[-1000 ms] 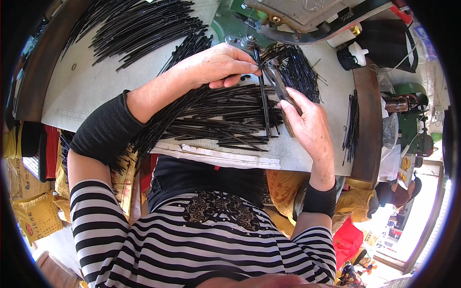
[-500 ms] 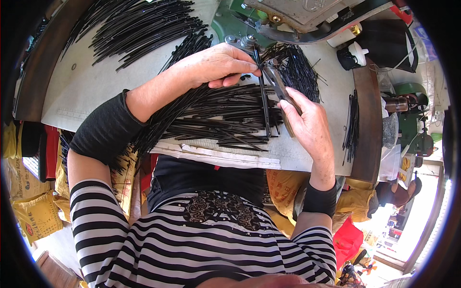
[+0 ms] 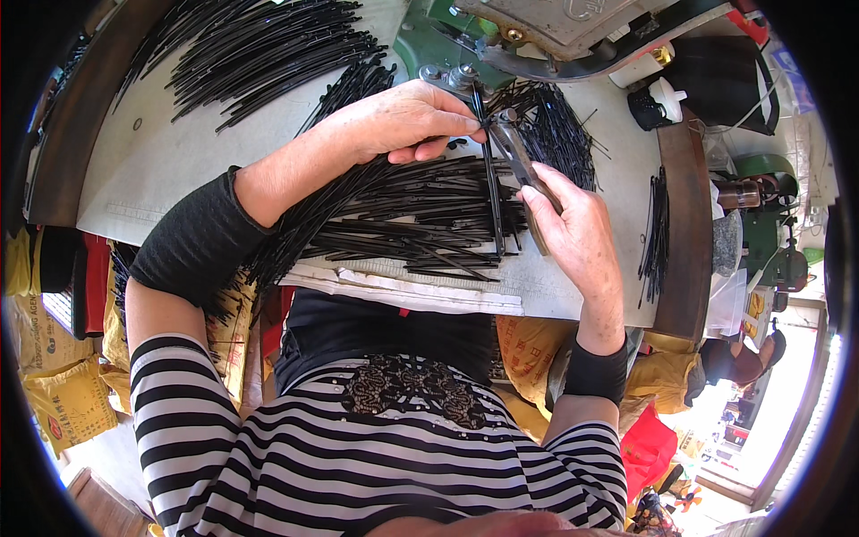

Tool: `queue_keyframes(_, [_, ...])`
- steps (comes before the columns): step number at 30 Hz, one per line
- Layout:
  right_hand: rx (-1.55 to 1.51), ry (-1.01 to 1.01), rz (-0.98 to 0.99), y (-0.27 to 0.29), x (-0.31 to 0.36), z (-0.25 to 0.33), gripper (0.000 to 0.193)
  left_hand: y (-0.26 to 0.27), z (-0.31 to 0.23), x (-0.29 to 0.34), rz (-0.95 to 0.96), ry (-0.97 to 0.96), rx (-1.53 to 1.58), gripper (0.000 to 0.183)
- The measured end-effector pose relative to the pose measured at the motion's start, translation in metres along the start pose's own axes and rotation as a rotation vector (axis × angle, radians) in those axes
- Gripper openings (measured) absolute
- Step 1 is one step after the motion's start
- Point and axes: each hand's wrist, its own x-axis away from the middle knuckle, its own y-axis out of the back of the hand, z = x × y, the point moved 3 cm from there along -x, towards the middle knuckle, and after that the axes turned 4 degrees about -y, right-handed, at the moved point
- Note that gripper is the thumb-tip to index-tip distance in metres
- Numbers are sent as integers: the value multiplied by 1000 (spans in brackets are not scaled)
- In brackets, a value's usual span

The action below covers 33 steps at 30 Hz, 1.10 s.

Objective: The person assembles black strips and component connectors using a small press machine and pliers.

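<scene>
My left hand [image 3: 416, 123] is closed, thumb and forefinger pinching the upper part of a narrow black strap [image 3: 491, 192]. That strap runs down from a bolted metal fitting [image 3: 461, 76] on a green machine base. A hammer [image 3: 512, 143], with a worn metal head and wooden handle, is gripped in my right hand [image 3: 573, 228]. Its head is just right of my left fingertips; whether it touches the strap I cannot tell. Below my hands lies a loose heap of similar black straps [image 3: 394, 210]. What exactly sits under my left fingertips is hidden.
More black strap bundles lie at the far left [image 3: 268, 58], behind the hammer [image 3: 555, 134] and along the right edge [image 3: 656, 237]. The machine's heavy metal body [image 3: 573, 22] overhangs the pale table [image 3: 134, 179]. A white-topped bottle [image 3: 662, 103] stands at the back right.
</scene>
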Motion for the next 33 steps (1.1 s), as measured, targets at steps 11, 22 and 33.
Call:
queue_keyframes(11, [-3, -14, 9, 1, 0, 1, 29, 0, 0, 0, -3, 6, 0, 33])
queue_keyframes(22, [-1, -32, 19, 0, 0, 1, 30, 0, 1, -1, 14, 17, 10, 33])
queue_keyframes(33, [21, -18, -5, -2, 2, 0, 29, 0, -1, 0, 7, 0, -17, 33])
